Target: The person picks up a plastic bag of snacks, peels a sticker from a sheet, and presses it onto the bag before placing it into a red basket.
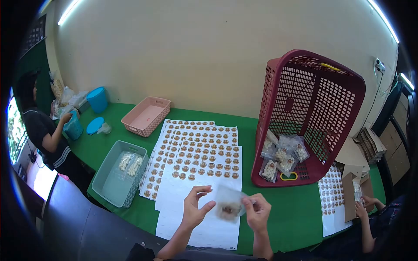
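Observation:
My right hand (257, 211) pinches the right edge of a clear plastic bag (228, 202), which hangs over the sticker sheets. Pale pieces lie in the bag's lower part, with a dark round mark, somewhat blurred, on its front. To the left of the bag is my left hand (197, 205), thumb and fingers apart and nothing between them. Beneath and beyond my hands, white sheets of round brown stickers (202, 152) overlap on the green table; the nearest part of the top sheet has bare backing.
A maroon basket (257, 148) lies on its side, holding several filled bags (285, 158). At left are a grey-green tray (106, 182) with bags, a pink tray (146, 114) and a blue lid (95, 125). One person (43, 130) stands left; another's hands (363, 208) touch a cardboard box at right.

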A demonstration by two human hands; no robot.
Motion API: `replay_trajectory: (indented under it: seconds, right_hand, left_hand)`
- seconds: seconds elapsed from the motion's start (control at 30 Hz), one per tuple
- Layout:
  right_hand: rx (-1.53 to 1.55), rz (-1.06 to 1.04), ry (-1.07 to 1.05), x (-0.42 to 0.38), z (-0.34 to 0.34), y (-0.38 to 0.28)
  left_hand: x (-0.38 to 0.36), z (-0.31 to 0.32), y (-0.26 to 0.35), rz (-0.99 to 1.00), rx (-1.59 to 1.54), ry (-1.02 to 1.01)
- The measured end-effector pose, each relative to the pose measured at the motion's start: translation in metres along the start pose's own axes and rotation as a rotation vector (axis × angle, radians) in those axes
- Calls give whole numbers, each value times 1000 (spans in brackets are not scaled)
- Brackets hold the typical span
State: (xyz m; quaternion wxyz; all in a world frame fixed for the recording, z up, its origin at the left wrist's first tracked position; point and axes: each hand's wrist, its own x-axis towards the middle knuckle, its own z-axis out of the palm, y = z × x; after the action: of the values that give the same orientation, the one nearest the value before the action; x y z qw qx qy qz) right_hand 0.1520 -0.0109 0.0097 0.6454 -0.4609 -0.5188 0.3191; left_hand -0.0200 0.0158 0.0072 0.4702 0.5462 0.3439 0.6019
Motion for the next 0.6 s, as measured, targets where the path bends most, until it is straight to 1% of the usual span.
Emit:
replay_trajectory:
  seconds: [0.03,0.07,0.1,0.17,0.23,0.27,0.3,0.33,0.37,0.43,0.5,0.53,0.57,0.6]
  right_hand:
    - [1,-1,1,0,1,1]
    - [48,34,91,0,1,2]
    - [94,69,180,1,0,2]
    - [105,96,161,-4,7,-8]
    - [136,-125,-32,-8,16,-12]
    - [169,-133,-137,-10,18,-18]
    - [167,-132,-133,-8,17,-22]
    - [-6,-209,-272,-5,15,-24]
    - [-179,-283,-411,-4,13,-25]
    - [-232,-295,-392,-7,16,-14]
    - [-192,-174,257,-8,29,-11]
    - [-174,-112,247,-5,25,-7]
    - [-174,-112,245,-2,19,-1]
    - [42,86,51,0,12,3]
  left_hand:
    - [-1,1,0,-31,-94,13]
    - [-2,3,1,-30,-95,13]
    - [-2,6,4,-6,-38,-99]
    - [-4,13,7,30,26,-301]
    - [-9,25,9,37,-31,-327]
    - [-9,26,9,36,-33,-330]
    - [-9,27,9,-49,-71,-306]
    - [-8,28,8,-134,-107,-281]
    - [-8,27,8,-136,-105,-282]
    - [-7,25,8,-358,-170,-193]
    - [-6,23,10,-350,-188,-187]
    - [-7,20,10,-354,-102,-246]
    - [-9,18,9,-359,-16,-304]
    - [-11,22,10,-382,-94,-250]
